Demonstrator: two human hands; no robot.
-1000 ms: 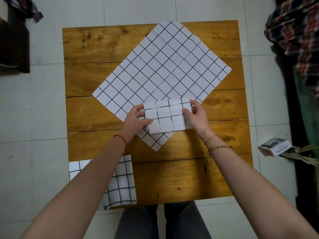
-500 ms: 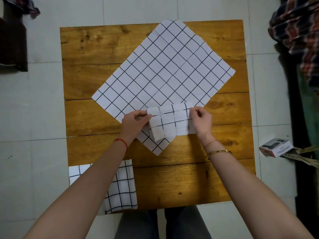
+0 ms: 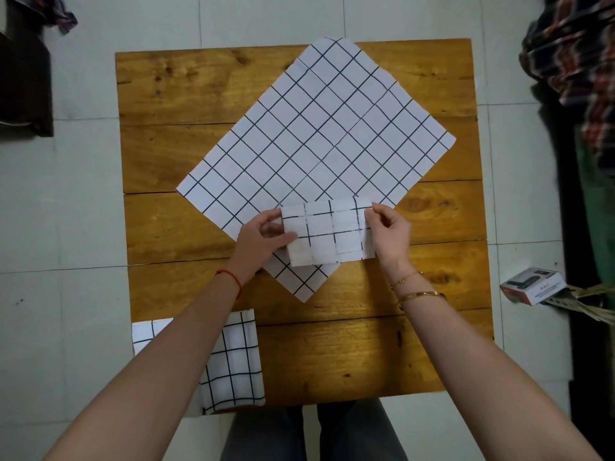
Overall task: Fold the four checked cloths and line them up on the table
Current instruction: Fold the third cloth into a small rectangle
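Both hands hold a small folded white cloth with black checks (image 3: 327, 232) just above the wooden plank surface (image 3: 186, 154).

The left hand (image 3: 263, 236) pinches the folded cloth's left edge, thumb on top and fingers (image 3: 271, 216) curled at its upper left corner; the right hand (image 3: 387, 234) pinches the right edge, fingers (image 3: 374, 212) curled over its upper right corner. The folded cloth hangs over the near corner of a large unfolded white checked cloth (image 3: 316, 134), which lies spread as a diamond beyond it. Another folded white checked cloth (image 3: 234, 357) lies well apart from the held one, near and to its left, at the surface's near left corner, partly under the left forearm. To the far right of the held cloth, a small white and orange box (image 3: 532, 285) sits on the tiled floor.
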